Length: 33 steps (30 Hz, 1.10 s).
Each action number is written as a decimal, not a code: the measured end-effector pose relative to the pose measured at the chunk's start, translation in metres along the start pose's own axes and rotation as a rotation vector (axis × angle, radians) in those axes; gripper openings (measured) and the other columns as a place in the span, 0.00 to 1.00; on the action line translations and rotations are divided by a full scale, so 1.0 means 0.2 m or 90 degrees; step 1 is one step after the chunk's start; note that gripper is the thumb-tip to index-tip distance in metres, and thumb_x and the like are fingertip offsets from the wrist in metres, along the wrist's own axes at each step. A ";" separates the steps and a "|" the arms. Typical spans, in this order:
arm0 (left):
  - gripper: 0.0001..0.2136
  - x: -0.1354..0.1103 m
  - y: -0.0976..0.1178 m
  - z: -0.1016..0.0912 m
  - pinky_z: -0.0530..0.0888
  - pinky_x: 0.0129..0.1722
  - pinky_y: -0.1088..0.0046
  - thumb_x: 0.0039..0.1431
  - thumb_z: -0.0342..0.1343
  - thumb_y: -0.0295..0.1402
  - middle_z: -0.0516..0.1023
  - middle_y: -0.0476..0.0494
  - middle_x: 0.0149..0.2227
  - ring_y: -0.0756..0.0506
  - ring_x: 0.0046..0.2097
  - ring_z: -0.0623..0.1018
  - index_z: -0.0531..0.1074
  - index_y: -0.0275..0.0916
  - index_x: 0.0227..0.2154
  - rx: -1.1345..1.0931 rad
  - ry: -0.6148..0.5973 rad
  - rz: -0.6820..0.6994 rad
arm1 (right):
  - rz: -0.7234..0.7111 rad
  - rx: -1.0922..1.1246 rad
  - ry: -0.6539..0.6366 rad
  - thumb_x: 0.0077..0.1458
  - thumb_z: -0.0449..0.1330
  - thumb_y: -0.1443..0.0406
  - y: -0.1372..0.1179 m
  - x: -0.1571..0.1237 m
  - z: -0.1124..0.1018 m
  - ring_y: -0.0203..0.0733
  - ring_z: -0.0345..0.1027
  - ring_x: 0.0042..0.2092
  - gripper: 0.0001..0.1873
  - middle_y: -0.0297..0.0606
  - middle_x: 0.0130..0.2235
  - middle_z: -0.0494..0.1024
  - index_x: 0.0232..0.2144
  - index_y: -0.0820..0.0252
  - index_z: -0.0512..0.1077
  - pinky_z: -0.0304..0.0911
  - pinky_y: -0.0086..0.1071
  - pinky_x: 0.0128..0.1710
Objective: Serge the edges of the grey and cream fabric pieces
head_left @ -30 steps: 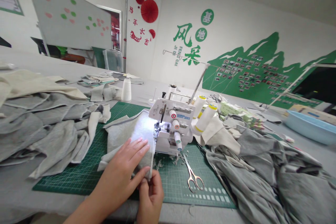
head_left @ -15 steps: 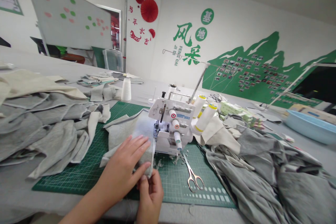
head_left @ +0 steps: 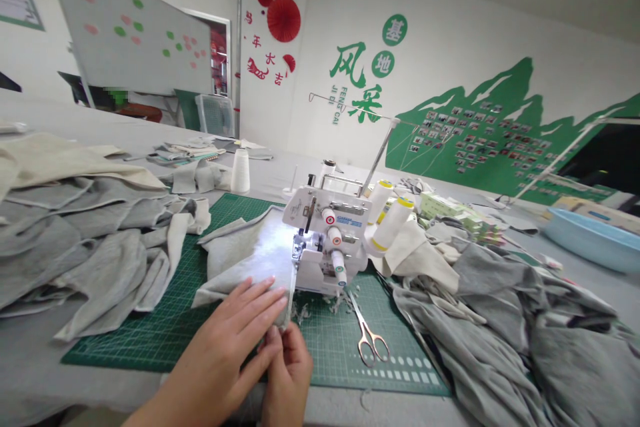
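Observation:
A grey piece of fabric (head_left: 235, 257) lies at the left side of a white overlock machine (head_left: 327, 233), its right edge running by the lit presser foot. My left hand (head_left: 240, 333) rests flat on the near part of this cloth, fingers stretched out and thumb close to the other hand. Just below, my right hand (head_left: 289, 363) pinches the fabric's near corner between thumb and fingers. Small scissors (head_left: 369, 333) lie with closed blades on the green cutting mat (head_left: 400, 373), to the right of my hands. Grey lint is scattered by the machine's base.
Heaped grey cloth pieces (head_left: 100, 247) cover the left of the table. Another grey pile (head_left: 490, 320) spreads at the right. White thread cones (head_left: 393, 223) stand behind the machine, a single cone (head_left: 241, 172) to its left. A blue basin (head_left: 595, 237) sits far right.
My left hand has slid back towards me over the fabric, uncovering more of it near the presser foot. My right hand stays almost in place at the corner.

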State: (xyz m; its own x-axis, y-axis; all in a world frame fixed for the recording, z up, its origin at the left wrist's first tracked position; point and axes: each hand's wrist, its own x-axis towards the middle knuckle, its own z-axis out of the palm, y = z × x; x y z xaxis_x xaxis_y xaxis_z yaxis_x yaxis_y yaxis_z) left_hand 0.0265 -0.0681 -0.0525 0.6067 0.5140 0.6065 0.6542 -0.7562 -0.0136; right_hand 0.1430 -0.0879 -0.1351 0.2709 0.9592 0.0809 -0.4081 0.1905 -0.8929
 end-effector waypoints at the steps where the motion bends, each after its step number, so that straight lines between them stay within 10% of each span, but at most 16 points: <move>1: 0.27 -0.01 0.01 0.00 0.61 0.67 0.63 0.64 0.55 0.33 0.67 0.44 0.65 0.42 0.66 0.66 0.59 0.38 0.66 0.003 -0.004 0.003 | 0.004 0.002 0.003 0.55 0.64 0.50 0.00 0.00 0.00 0.37 0.61 0.30 0.18 0.32 0.27 0.72 0.29 0.60 0.76 0.62 0.28 0.32; 33: 0.25 0.06 -0.09 0.03 0.62 0.66 0.56 0.64 0.54 0.30 0.68 0.45 0.64 0.42 0.64 0.68 0.62 0.45 0.63 -0.076 -0.035 -0.025 | -0.077 -0.109 -0.047 0.63 0.57 0.55 -0.01 0.00 -0.03 0.37 0.63 0.27 0.17 0.33 0.25 0.70 0.31 0.60 0.78 0.62 0.26 0.26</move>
State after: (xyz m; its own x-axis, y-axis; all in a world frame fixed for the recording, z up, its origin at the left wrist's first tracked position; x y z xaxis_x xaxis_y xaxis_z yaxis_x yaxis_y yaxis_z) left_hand 0.0243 -0.0467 -0.0500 0.6078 0.5625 0.5605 0.6209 -0.7766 0.1061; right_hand 0.1494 -0.0896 -0.1357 0.2418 0.9454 0.2185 -0.2212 0.2730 -0.9362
